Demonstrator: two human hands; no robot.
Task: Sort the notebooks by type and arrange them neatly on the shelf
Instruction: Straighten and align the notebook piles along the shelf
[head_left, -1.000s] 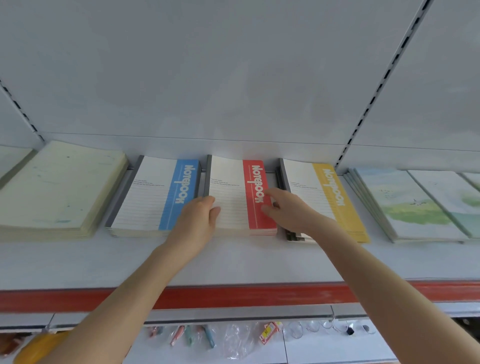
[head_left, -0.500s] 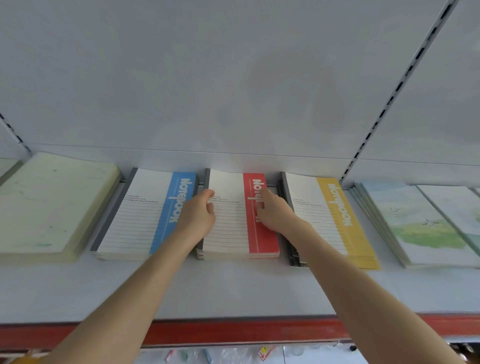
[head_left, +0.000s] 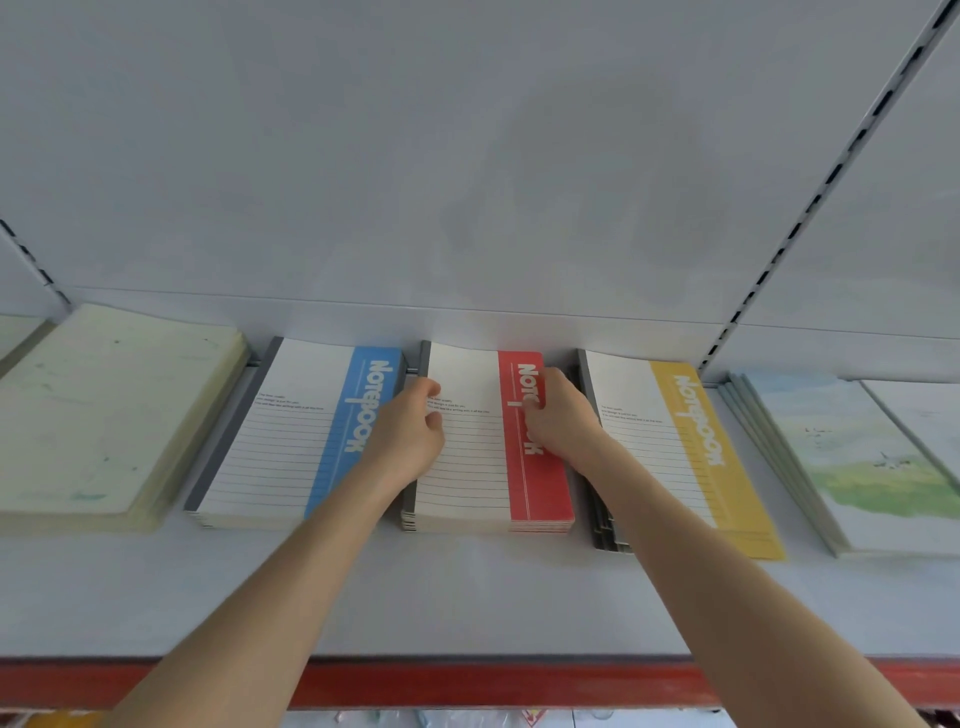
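Both hands have slid further up the red stack (head_left: 467, 467) since a second ago, away from its near edge and toward the back wall (head_left: 467, 208). One of them was pointing with loose fingers then and is now curled in. Now the left hand (head_left: 410, 436) grips the stack's grey spine side, thumb on the cover, beside the blue stack (head_left: 291, 431). Opposite it, the right hand (head_left: 558, 415) clasps the other side over the red band, fingers bent down next to the yellow stack (head_left: 675, 441).

At centre frame the red stack lies flat on the shelf (head_left: 467, 592), between blue and yellow, its far edge close to the wall. To me this looks like squaring it up and pushing it home. All three colours already sit apart. On the yellow stack the lower books look fanned out at the left, so that one likely wants straightening next.
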